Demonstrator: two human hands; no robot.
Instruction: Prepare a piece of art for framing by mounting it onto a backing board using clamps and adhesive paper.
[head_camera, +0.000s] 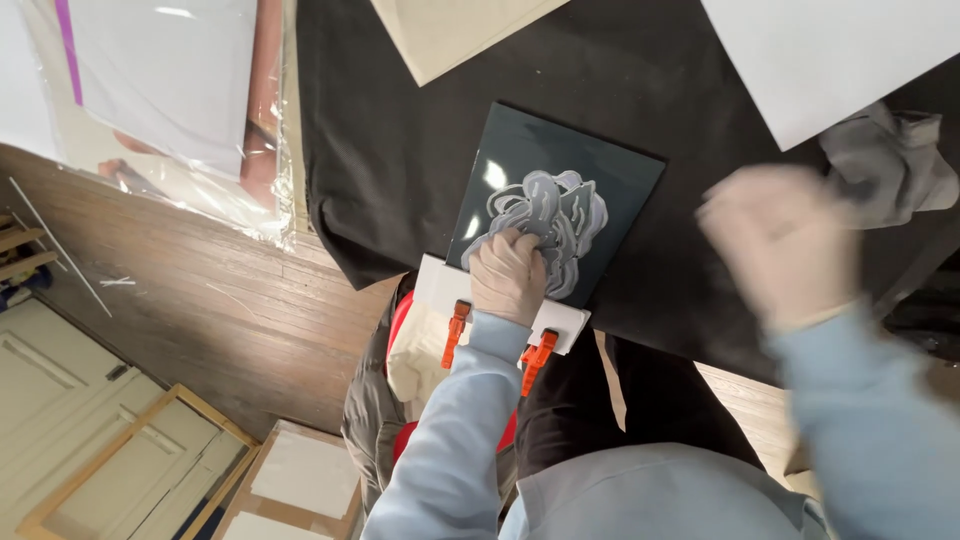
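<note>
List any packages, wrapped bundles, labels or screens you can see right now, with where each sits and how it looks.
Clear plastic sleeve: top left, overhanging the table edge, glossy and crinkled, holding white sheets with a thin purple strip along one side.
Flat cardboard pieces: on the floor at bottom left, brown with pale rectangular sheets on top.
No labels, signs or screens show.
The dark glossy plate under the left hand is no package.
</note>
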